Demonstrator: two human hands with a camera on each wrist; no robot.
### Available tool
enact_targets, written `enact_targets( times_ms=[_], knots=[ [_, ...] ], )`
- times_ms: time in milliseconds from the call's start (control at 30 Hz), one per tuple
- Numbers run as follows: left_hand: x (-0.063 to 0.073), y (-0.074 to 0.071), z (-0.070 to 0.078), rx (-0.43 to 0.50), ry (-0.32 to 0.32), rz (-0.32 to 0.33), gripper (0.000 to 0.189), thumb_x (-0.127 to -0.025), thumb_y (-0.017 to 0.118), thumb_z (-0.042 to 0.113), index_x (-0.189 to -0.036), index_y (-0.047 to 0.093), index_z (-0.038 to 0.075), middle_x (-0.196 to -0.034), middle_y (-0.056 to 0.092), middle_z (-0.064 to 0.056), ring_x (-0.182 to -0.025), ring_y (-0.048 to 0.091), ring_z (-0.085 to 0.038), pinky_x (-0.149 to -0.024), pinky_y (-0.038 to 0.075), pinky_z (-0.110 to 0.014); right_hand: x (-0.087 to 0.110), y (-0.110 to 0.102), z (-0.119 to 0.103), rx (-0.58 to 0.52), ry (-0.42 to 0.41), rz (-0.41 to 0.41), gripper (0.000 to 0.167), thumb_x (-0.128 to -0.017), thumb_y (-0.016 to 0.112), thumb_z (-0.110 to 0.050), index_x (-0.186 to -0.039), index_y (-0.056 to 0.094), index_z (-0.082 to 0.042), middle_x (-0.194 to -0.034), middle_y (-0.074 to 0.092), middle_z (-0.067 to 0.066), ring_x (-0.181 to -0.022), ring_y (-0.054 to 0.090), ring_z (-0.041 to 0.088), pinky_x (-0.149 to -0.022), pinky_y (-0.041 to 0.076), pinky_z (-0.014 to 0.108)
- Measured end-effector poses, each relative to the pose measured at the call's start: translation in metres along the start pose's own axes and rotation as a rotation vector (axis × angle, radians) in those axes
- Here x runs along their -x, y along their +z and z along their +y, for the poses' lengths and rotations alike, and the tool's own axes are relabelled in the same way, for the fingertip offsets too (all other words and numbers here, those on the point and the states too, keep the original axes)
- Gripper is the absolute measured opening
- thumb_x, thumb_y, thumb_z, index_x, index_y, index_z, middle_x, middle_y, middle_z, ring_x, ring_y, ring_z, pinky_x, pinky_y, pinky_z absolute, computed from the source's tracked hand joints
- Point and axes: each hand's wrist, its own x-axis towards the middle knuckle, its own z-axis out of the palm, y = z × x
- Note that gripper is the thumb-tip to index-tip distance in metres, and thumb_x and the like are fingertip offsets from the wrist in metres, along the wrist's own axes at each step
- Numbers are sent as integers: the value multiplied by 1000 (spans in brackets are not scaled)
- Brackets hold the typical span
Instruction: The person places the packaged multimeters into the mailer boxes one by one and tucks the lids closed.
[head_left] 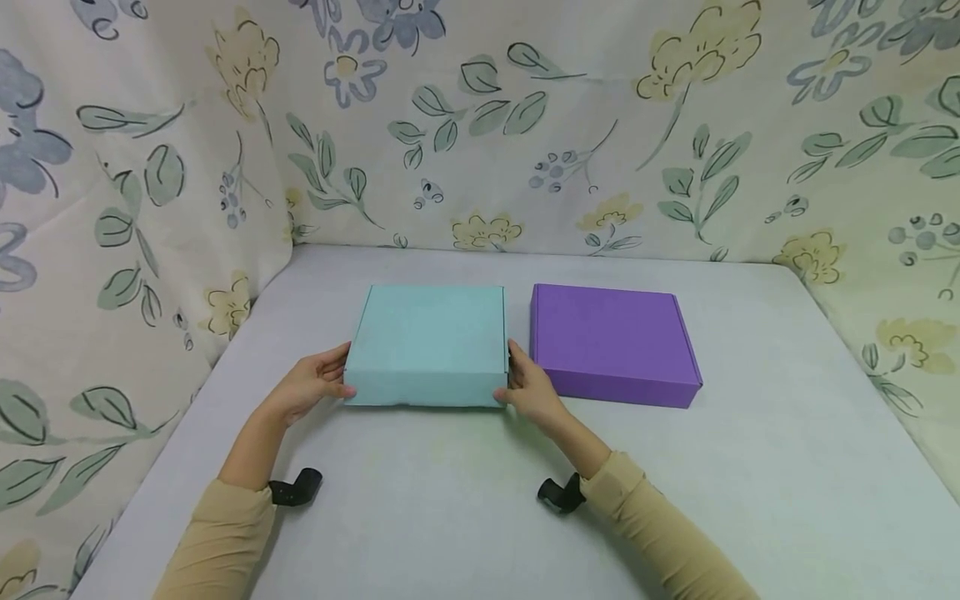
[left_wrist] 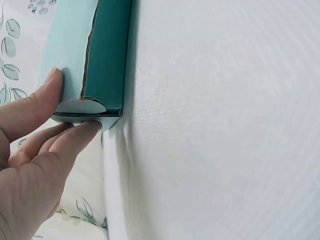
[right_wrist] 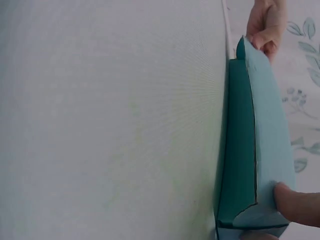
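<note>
A light turquoise cardboard box (head_left: 431, 329) lies flat on the white table, its lid down. My left hand (head_left: 309, 387) grips its left front corner, thumb on the front flap (left_wrist: 75, 55) and fingers against the side. At the right front corner, my right hand (head_left: 534, 393) holds the box the same way, its thumb (right_wrist: 297, 205) on the flap. Both wrist views show the flap's lower edge standing slightly off a darker teal front face (right_wrist: 237, 140). Part of the right hand's fingers is hidden behind the box in the right wrist view.
A purple cardboard box (head_left: 611, 337), lid down, lies just right of the turquoise one, close to my right hand. Floral cloth (head_left: 480, 125) hangs behind the white table (head_left: 420, 517) and along both sides. Each wrist wears a black camera mount (head_left: 297, 487).
</note>
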Motion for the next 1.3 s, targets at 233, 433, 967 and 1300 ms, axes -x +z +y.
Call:
enact_targets(
  times_ms=[233, 433, 967, 1300],
  knots=[
    [-2, 2, 1, 13, -8, 69, 84, -81, 63, -18, -149, 14, -13, -152, 17, -34, -140, 21, -44, -99, 42, -22, -2, 2, 1, -69, -3, 61, 85, -82, 61, 21, -153, 17, 3, -158, 16, 23, -144, 18, 34, -114, 25, 42],
    [-4, 4, 4, 8, -46, 150, 82, -78, 66, -20, -147, 23, -12, -148, 27, -32, -135, 32, -42, -93, 47, -22, -4, 4, 2, -48, -17, 100, 83, -81, 63, 22, -152, 23, 3, -155, 23, 24, -143, 24, 34, -113, 29, 42],
    [-13, 6, 5, -52, -122, 280, 79, -69, 74, -20, -140, 41, -10, -137, 46, -29, -124, 50, -36, -80, 55, -21, -6, 2, -9, 251, -85, 213, 79, -65, 77, 22, -137, 47, 7, -134, 52, 28, -124, 51, 36, -97, 48, 43],
    [-12, 9, 6, -46, -107, 302, 78, -67, 75, -22, -138, 43, -13, -135, 48, -33, -109, 63, -20, -78, 55, -20, -5, 2, -9, 372, -124, 244, 70, -64, 81, 17, -128, 54, 6, -104, 68, 22, -107, 63, 29, -88, 54, 41]
  ],
)
